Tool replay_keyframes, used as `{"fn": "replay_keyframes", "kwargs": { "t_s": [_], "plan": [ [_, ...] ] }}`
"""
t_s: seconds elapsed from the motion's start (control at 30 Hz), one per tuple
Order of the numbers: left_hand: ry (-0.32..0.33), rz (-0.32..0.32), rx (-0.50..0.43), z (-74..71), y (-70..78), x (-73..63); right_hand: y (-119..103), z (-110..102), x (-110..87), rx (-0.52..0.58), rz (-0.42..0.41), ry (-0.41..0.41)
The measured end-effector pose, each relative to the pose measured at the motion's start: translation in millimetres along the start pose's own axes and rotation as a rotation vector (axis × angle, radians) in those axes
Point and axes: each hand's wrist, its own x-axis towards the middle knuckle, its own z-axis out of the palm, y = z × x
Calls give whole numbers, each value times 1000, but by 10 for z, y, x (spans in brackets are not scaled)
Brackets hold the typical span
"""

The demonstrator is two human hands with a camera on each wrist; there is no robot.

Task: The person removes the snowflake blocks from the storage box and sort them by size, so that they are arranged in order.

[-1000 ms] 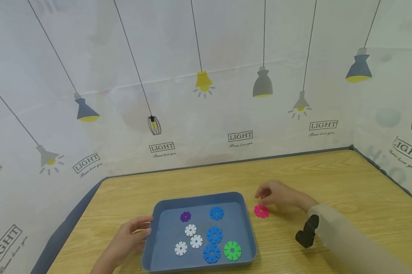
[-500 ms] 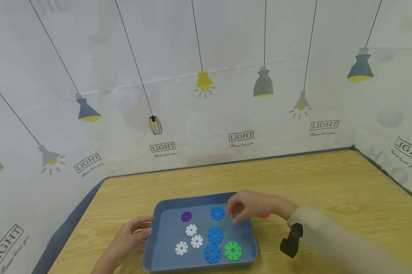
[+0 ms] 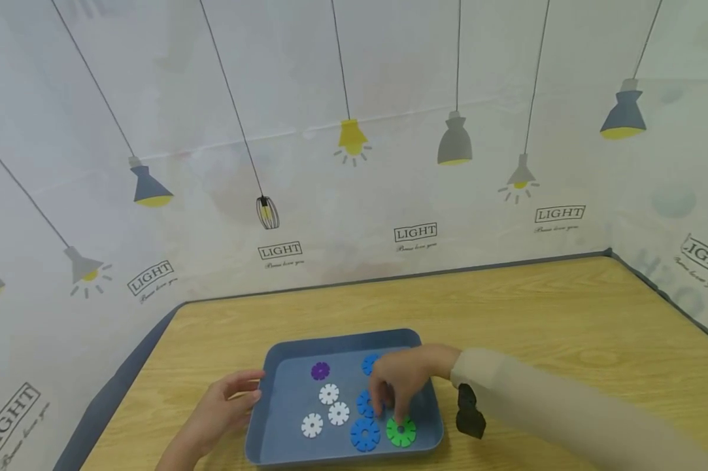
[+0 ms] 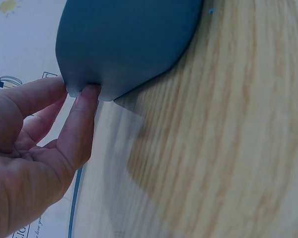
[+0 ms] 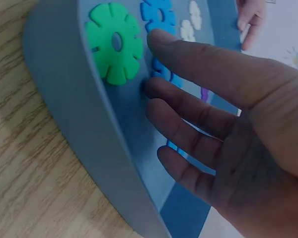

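A blue-grey tray (image 3: pixel 286 441) holds flat notched plastic discs. Its left edge is gripped by my left hand (image 3: pixel 221 410); the left wrist view has thumb and finger at the tray wall (image 4: pixel 129 44). Inside the tray, my right hand (image 3: pixel 403 377) hovers low over the green disc (image 3: pixel 402 434). Loosely bent, its fingers hold nothing in the right wrist view, where the thumb (image 5: pixel 161 39) lies near the green disc (image 5: pixel 97 49). Whether a fingertip touches that disc is unclear. Blue discs (image 3: pixel 365 436) lie alongside, partly covered by the right hand.
White discs (image 3: pixel 312 425) and a purple disc (image 3: pixel 321 371) lie in the tray's left half. The wooden table (image 3: pixel 530 314) extends around it, up to a wall sheet (image 3: pixel 330 275) printed with lamps.
My right hand has left the pink disc beside the tray and moved left and nearer, down over the green disc. The right arm now hides the pink disc. My left hand stays put.
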Motion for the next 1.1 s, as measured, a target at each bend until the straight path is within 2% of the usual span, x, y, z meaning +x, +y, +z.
{"fn": "replay_keyframes", "kwargs": {
  "t_s": [0.17,0.33,0.53,1.1],
  "plan": [
    [-8,2,0,-1,17,-1,-26,14,77,-18,58,-72],
    [-20,11,2,0,41,-6,-57,34,114,-78,81,-100],
    [-25,17,8,-6,42,-11,-81,48,123,-124,91,-109],
    [-37,21,-12,-27,20,10,-99,120,114,-195,89,-70]
  ]
}}
